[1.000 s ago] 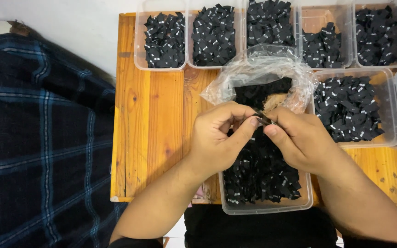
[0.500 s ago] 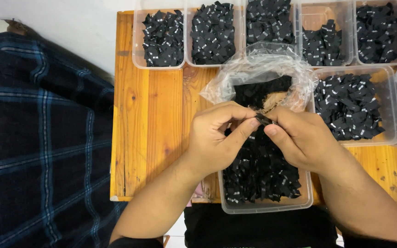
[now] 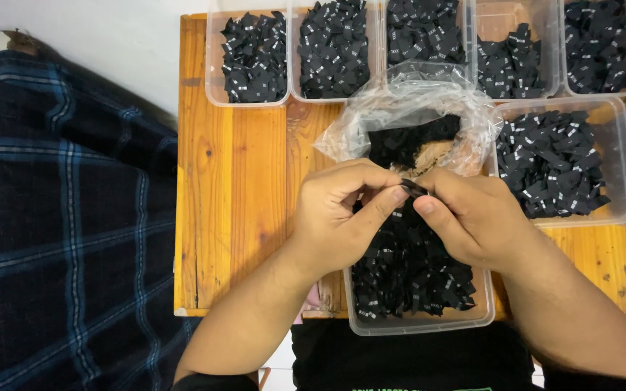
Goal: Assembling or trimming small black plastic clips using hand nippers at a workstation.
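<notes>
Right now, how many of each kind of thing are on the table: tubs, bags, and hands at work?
Clear plastic tubs holding small black tags: 8, for example the top-left tub and the near tub
Clear plastic bag: 1
Hands: 2, left hand and right hand, pinching one black tag between them
Total: 11, besides the loose tags, too many to count

Orange wooden table (image 3: 233, 181), pale floor (image 3: 110, 36), dark plaid cloth (image 3: 52, 239) at left
</notes>
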